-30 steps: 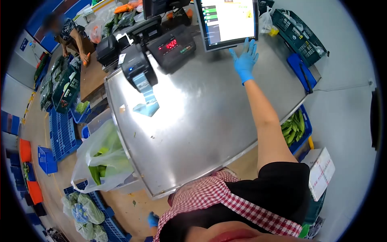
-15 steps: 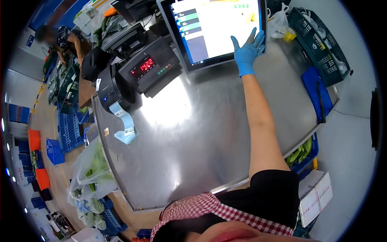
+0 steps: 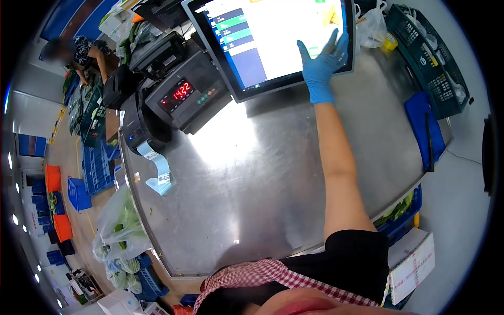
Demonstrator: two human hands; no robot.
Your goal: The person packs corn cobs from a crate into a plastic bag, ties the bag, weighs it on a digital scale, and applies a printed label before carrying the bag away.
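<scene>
My right hand [image 3: 321, 68], in a blue glove, is spread over the lower right part of a lit touch screen [image 3: 278, 42] and holds nothing. Whether a fingertip touches the glass cannot be made out. My left hand does not show. Left of the screen, a scale display [image 3: 181, 92] shows red digits 14.22. Beside it stands a black label printer [image 3: 137, 123], and a strip of light blue labels [image 3: 157, 170] curls from it onto the steel table [image 3: 236, 210].
A green crate [image 3: 430, 63] with plastic bags and a blue pouch [image 3: 422, 128] lie at the right. A clear bag of green vegetables [image 3: 123, 226] is beside the table's left edge. Another person [image 3: 86, 55] stands at the upper left.
The view has shifted, so the screen appears larger and closer. My right hand has moved from the screen's bottom edge to over its lower right part. My left hand has left the view.
</scene>
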